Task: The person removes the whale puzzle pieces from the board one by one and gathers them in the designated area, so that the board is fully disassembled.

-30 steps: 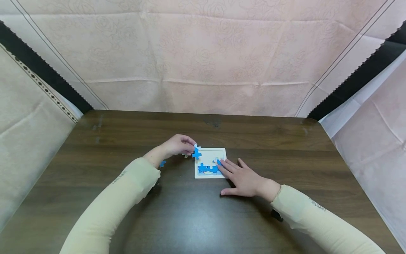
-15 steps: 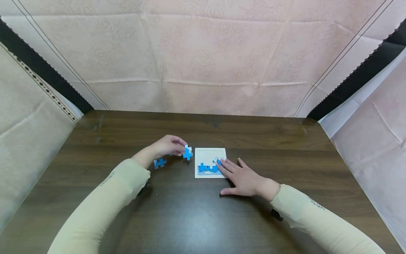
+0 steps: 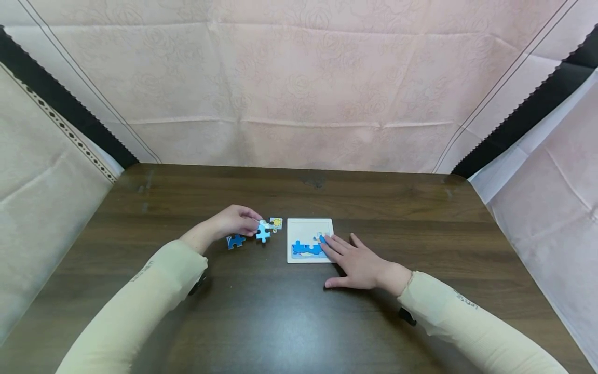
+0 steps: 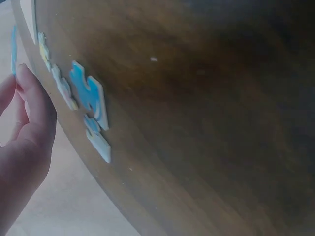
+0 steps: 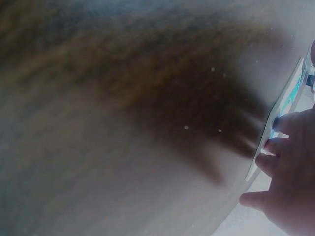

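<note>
My left hand (image 3: pixel 235 221) pinches a blue jigsaw piece (image 3: pixel 263 231) between thumb and fingertips, left of the puzzle board. In the left wrist view that piece (image 4: pixel 14 49) shows edge-on, raised off the table. The white-framed puzzle board (image 3: pixel 303 227) lies flat, with blue pieces (image 3: pixel 306 249) fitted along its lower part and a bare upper part. With fingers spread, my right hand (image 3: pixel 359 264) rests on the board's right side and hides some of it. The right wrist view shows the right hand's fingertips on the board's edge (image 5: pixel 268 128).
Loose pieces lie left of the board: one with a yellow sun (image 3: pixel 276 223) and a blue one (image 3: pixel 235 241). The left wrist view shows several loose pieces (image 4: pixel 89 91) near each other on the brown table (image 3: pixel 261 311). A pale cloth (image 3: pixel 299 93) hangs behind the table.
My left hand has moved left, away from the board, with the blue jigsaw piece still pinched. The sun piece and the loose blue piece have come into view. My right hand has stayed put.
</note>
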{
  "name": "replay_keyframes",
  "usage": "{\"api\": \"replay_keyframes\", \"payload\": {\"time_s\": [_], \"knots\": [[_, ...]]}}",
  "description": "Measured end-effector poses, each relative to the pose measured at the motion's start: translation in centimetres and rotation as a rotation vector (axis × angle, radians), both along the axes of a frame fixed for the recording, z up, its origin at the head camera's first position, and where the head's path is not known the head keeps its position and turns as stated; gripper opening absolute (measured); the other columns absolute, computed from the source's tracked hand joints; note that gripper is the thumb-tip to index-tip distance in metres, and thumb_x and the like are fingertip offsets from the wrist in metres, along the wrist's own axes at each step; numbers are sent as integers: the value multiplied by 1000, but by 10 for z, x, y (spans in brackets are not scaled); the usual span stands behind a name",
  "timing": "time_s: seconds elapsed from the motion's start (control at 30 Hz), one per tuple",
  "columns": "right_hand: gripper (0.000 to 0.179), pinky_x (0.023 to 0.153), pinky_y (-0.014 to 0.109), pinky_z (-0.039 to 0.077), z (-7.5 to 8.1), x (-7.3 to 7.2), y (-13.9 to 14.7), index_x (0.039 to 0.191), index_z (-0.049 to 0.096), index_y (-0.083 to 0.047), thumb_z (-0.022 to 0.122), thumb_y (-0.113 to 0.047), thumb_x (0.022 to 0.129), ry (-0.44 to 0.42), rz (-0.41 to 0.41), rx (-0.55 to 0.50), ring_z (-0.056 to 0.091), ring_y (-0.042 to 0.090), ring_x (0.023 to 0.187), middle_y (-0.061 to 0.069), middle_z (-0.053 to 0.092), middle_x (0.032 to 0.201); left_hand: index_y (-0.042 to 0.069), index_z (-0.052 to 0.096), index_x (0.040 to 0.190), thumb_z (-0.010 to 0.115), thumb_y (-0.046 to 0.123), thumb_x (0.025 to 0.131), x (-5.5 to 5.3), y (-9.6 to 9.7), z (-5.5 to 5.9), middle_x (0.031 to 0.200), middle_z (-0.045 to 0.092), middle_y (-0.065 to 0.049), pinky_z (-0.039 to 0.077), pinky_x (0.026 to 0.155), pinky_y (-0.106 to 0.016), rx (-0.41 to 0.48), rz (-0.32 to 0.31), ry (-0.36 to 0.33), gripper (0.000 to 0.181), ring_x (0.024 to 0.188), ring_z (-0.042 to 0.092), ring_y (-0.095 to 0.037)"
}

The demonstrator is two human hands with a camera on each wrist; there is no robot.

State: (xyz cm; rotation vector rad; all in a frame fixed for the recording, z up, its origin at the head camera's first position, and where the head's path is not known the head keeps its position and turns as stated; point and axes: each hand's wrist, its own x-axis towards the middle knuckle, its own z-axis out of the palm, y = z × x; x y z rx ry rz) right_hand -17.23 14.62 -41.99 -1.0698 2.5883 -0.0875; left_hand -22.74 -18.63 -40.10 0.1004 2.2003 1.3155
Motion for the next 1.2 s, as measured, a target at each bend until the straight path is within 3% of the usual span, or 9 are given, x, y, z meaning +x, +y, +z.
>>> {"api": "replay_keyframes", "payload": {"time_s": [0.47,0.93,1.2], "knots": [[86,113,62,9,-3,-1,-1,149,21,-14,46,-66,85,0,0,7,13,26,146,7,14,158,-5,55,119,57,13,92,8,-7,-9,105,64,-17,55,81,-28,-66,-4,31,33,83,60,-16],[87,113,62,9,-3,-2,0,150,20,-15,46,-67,85,2,-6,6,12,25,146,6,13,158,-2,59,116,58,15,92,8,-10,-9,107,65,-18,55,79,-30,-131,19,60,30,82,59,-18],[87,113,62,9,-3,-2,1,149,21,-14,47,-66,85,-3,-3,-9,12,26,146,7,14,158,-2,56,120,56,16,93,5,-9,-4,113,61,-20,55,84,-32,-108,27,51,33,90,61,-21]]}}
